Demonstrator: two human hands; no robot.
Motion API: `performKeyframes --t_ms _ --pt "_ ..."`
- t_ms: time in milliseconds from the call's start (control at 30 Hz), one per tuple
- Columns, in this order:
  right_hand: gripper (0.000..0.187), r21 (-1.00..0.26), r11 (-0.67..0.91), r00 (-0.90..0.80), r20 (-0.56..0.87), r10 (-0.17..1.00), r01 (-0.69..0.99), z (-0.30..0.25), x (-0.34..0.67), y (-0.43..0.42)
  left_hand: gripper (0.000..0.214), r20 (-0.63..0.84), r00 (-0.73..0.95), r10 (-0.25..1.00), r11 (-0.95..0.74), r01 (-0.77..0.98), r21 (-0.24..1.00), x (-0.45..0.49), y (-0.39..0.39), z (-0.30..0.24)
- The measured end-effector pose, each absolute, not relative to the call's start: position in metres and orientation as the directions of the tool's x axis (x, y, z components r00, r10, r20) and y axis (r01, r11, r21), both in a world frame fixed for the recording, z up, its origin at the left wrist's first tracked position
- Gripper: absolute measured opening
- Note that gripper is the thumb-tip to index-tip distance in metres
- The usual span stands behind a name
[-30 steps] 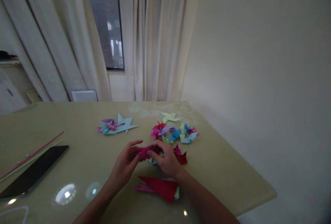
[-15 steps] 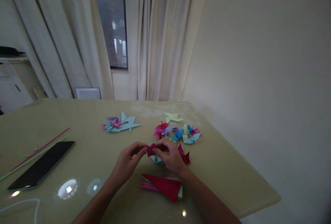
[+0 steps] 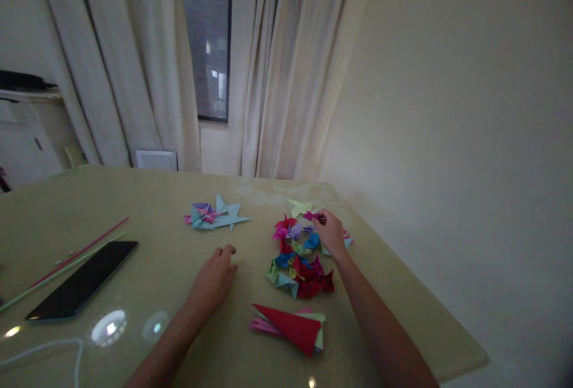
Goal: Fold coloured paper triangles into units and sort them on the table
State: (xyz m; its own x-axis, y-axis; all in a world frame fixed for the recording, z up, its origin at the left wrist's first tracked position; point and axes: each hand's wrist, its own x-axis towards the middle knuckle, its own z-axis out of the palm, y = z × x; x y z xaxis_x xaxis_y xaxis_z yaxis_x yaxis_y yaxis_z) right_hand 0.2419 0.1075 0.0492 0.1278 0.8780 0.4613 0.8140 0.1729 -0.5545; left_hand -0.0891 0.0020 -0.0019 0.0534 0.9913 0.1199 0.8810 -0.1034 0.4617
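Note:
My right hand (image 3: 330,231) reaches out over a heap of small folded paper figures (image 3: 298,251) and pinches a magenta folded paper piece (image 3: 311,216) at its far edge. My left hand (image 3: 213,279) lies on the table (image 3: 147,274) left of the heap, fingers loosely curled with nothing in them. A pale green folded figure (image 3: 299,206) sits just beyond the right hand. Red and dark blue figures (image 3: 308,277) lie at the near side of the heap.
A stack of folded papers with a red triangle on top (image 3: 290,327) lies near the front edge. A light blue and purple paper cluster (image 3: 215,216) sits further back. A dark phone (image 3: 83,280) and thin pink and green sticks (image 3: 67,259) lie at the left. Curtains hang behind.
Both hands held a magenta paper piece together in front of me. Now the right hand has carried it out to the far side of the heap, and the left hand has let go.

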Motion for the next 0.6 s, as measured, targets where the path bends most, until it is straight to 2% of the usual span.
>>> performKeyframes --t_ms 133,233,300,367,467,533,600 --pt "0.009 -0.46 0.077 0.122 0.388 0.914 0.885 0.047 0.236 0.135 0.028 0.216 -0.005 0.976 -0.143 0.734 0.664 -0.088 0.01 -0.004" --pt "0.004 -0.41 0.02 0.127 0.327 0.936 0.912 0.046 0.232 0.142 0.037 0.186 -0.05 0.981 -0.122 0.586 0.801 -0.085 0.015 -0.004" --pt "0.01 -0.386 0.0 0.13 0.31 0.942 0.923 0.049 0.232 0.139 0.046 0.143 -0.082 0.986 -0.088 0.472 0.877 -0.082 0.017 -0.003" --pt "0.024 -0.37 0.017 0.123 0.351 0.928 0.929 0.052 0.232 0.129 0.055 0.13 -0.088 0.988 -0.091 0.355 0.93 -0.078 0.018 -0.002" --pt "0.031 -0.408 0.202 0.043 0.517 0.855 0.89 0.056 0.223 0.096 0.067 0.105 -0.051 0.993 -0.096 0.155 0.983 -0.072 0.015 -0.002" --pt "0.024 -0.479 0.426 -0.068 0.6 0.797 0.768 0.056 0.21 0.066 0.071 0.074 -0.028 0.997 -0.073 0.037 0.997 -0.066 0.011 -0.001" --pt "0.019 -0.545 0.582 -0.196 0.606 0.771 0.603 0.055 0.191 0.035 0.073 0.079 0.013 0.997 -0.078 -0.037 0.996 -0.059 0.004 0.001"
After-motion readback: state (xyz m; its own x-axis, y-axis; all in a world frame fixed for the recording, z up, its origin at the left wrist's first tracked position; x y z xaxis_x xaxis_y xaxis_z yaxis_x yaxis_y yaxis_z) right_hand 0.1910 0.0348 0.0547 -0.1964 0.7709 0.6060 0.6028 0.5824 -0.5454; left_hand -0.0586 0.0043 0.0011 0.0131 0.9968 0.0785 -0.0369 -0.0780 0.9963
